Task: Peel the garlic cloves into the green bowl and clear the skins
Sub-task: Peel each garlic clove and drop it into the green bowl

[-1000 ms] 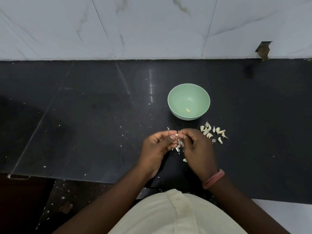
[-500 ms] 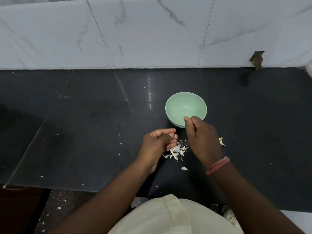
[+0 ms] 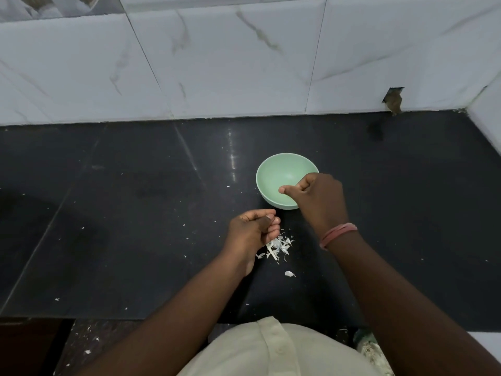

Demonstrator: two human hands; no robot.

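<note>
Stretching across the whole scene, the black table point(image 3: 135, 213) runs back to a wall of white marble-look tiles point(image 3: 217, 63), and one tile at the far right has a broken hole point(image 3: 393, 100) at its lower edge. On the near side, the person's cream shirt point(image 3: 271, 351) fills the bottom middle. The green bowl point(image 3: 273, 172) stands upright on the table a little right of centre; what lies in it cannot be made out. The right hand point(image 3: 320, 199) hangs over the bowl's near right rim, its fingers point(image 3: 303, 184) curled in with the thumb stretched left across the bowl; whether they pinch a clove cannot be told. A pink band point(image 3: 339, 234) circles the right wrist. The left hand point(image 3: 252, 232) sits nearer and to the left of the bowl, just above the table, its fingers curled toward the palm; whether it holds anything cannot be told. Just right of the left hand and touching the table lies a small heap of white garlic skins point(image 3: 279, 246), with one loose skin point(image 3: 289, 273) a little nearer. Tiny white flecks point(image 3: 126, 308) dot the table elsewhere.
</note>
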